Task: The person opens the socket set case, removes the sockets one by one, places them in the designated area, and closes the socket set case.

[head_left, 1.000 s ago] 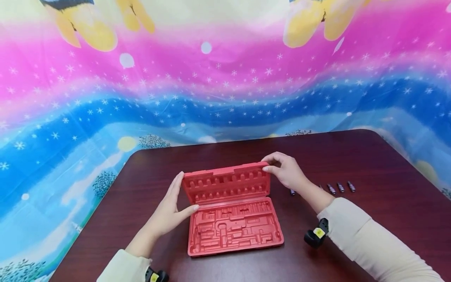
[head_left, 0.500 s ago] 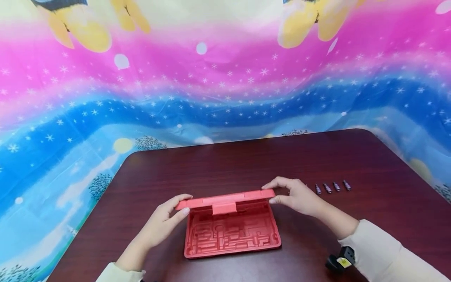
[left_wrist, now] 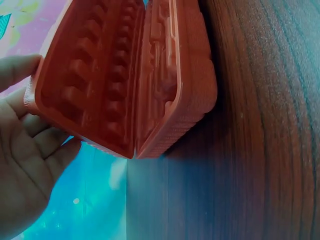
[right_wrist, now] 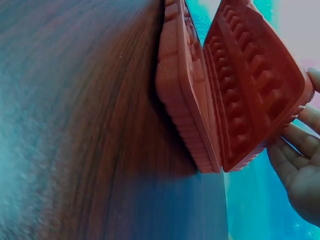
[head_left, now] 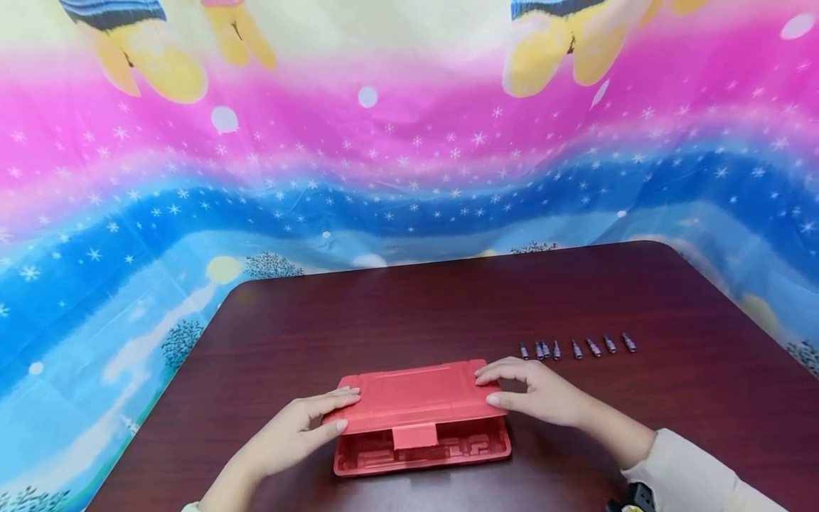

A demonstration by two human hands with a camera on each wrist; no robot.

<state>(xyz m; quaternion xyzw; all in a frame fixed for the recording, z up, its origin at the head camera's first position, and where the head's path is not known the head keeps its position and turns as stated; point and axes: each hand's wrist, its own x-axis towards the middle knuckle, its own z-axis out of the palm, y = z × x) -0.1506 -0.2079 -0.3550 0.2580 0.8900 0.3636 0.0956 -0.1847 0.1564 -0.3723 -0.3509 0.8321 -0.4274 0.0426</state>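
Note:
A red plastic tool case lies on the table, its lid (head_left: 412, 395) tilted partway down over the base (head_left: 419, 466). My left hand (head_left: 291, 434) holds the lid's left edge, thumb at the front and fingers on top. On the opposite side, my right hand (head_left: 544, 391) grips the lid's right edge between thumb and fingers. Both wrist views show a gap between lid and base, with moulded recesses inside the lid. A latch tab (head_left: 414, 436) hangs from the lid's front edge. The rear of the base's inside is hidden under the lid.
Several small metal bit sockets (head_left: 593, 348) stand or lie in a row on the dark wooden table (head_left: 409, 313), behind and right of the case. A colourful printed cloth (head_left: 409, 156) hangs behind the table.
The lid has swung from near upright down toward the base, both hands moving down and forward with it. More of the bit sockets now show beyond the right hand.

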